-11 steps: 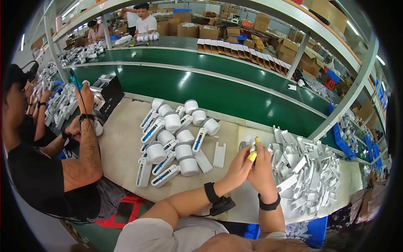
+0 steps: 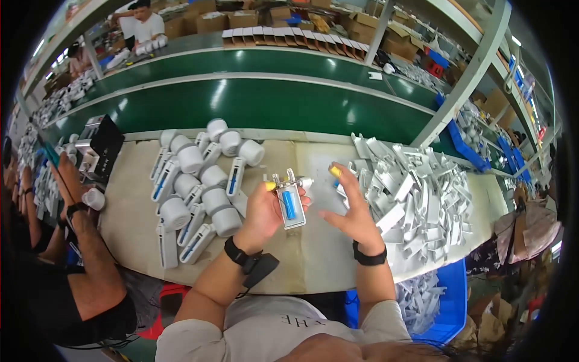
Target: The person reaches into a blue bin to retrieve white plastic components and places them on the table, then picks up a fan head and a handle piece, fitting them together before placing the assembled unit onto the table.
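Note:
My left hand is closed around a small white plastic housing, held above the table with its hollow side up. A blue cylinder lies inside it, and a short round end piece sticks out at the top right. My right hand is empty, thumb and fingers apart, between the housing and a heap of loose white plastic covers. Yellow covers show on a fingertip of each hand. To the left stand several white round-headed units with open handles showing blue inside.
A green conveyor runs behind the table. A blue bin of white parts stands below the near right edge. At left, a co-worker's arm is beside a black-and-silver box. A metal post rises at right.
My hands, close together before, have parted. The left now holds the housing out with its inside showing, while the right has let go and opened. The whole view has shifted toward the right.

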`<act>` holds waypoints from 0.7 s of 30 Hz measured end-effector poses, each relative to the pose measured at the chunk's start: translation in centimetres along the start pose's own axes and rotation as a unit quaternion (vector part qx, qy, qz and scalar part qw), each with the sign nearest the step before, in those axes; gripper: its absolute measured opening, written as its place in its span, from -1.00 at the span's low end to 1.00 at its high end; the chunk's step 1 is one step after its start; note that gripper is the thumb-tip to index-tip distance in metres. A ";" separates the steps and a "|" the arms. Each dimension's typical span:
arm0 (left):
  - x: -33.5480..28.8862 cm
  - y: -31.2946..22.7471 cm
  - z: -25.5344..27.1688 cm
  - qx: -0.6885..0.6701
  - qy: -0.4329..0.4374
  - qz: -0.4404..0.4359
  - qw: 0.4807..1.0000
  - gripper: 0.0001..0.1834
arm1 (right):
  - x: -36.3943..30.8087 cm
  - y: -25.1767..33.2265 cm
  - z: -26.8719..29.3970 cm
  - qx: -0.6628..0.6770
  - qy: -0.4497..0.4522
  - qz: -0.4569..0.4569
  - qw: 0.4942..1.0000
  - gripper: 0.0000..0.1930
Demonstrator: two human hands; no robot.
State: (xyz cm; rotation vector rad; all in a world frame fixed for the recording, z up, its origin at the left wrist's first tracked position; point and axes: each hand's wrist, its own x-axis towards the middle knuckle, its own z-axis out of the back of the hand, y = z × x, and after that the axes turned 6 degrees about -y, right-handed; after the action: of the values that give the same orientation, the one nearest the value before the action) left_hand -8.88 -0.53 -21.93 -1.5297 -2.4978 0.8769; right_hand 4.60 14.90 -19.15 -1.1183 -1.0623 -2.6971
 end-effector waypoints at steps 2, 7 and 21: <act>-0.3 0.1 -0.6 0.018 0.025 0.025 0.999 -0.44 | -1.1 -0.6 -0.6 0.097 0.027 -0.119 0.988 -0.08; -1.5 -0.2 -1.0 0.009 0.095 0.128 0.987 -0.47 | 0.0 0.5 -0.5 0.191 0.121 -0.210 0.951 -0.07; -1.6 0.0 -1.3 0.238 0.042 0.003 0.970 -0.82 | -0.3 -0.4 2.3 0.236 0.024 -0.200 0.951 -0.29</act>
State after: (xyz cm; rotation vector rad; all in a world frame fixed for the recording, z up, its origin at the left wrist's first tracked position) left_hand -7.64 -1.31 -20.50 -1.3737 -2.0214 1.2679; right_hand 6.13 16.55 -18.38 -0.8168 -1.9701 -2.4775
